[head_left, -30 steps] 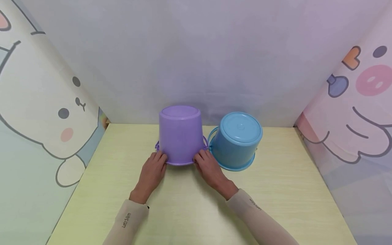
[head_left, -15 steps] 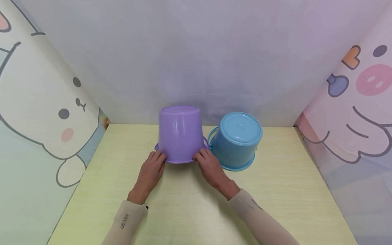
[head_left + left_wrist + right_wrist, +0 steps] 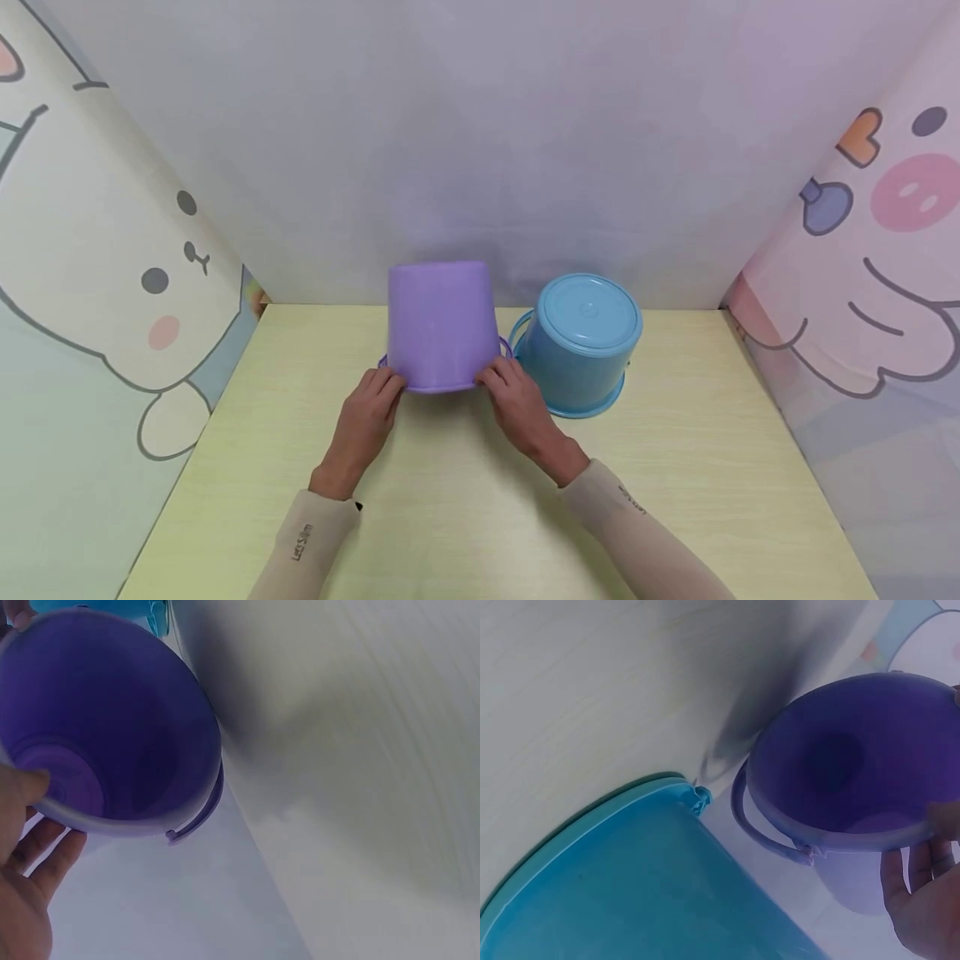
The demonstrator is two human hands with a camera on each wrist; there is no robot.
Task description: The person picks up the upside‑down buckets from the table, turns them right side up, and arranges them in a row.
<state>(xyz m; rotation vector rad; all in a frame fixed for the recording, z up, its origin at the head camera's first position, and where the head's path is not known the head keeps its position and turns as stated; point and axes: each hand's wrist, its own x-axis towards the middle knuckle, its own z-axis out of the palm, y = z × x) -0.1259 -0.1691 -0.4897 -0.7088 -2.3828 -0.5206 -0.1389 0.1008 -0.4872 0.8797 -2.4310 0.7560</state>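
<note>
A purple bucket [image 3: 441, 329] is upside down and tipped back, its near rim raised and its base turned toward the back wall. My left hand [image 3: 367, 417] grips the rim at its left side; in the left wrist view the thumb is inside and the fingers [image 3: 56, 862] are outside. On the right side, my right hand [image 3: 521, 408] pinches the same rim, thumb inside, as the right wrist view shows. Both wrist views look into the bucket's hollow, down to its round bottom. Its thin purple handle [image 3: 761, 832] hangs off the rim toward the back.
Close to the right of the purple bucket, a blue bucket [image 3: 581, 358] stands upside down with its handle [image 3: 522, 325] toward the left. The pale wooden table [image 3: 465, 517] ends at a plain back wall [image 3: 465, 150]. Cartoon-printed side walls flank it.
The purple bucket has tipped further back: its near rim has risen and its base has gone out of sight in the head view. Both hands moved slightly up with the rim. The blue bucket stayed put.
</note>
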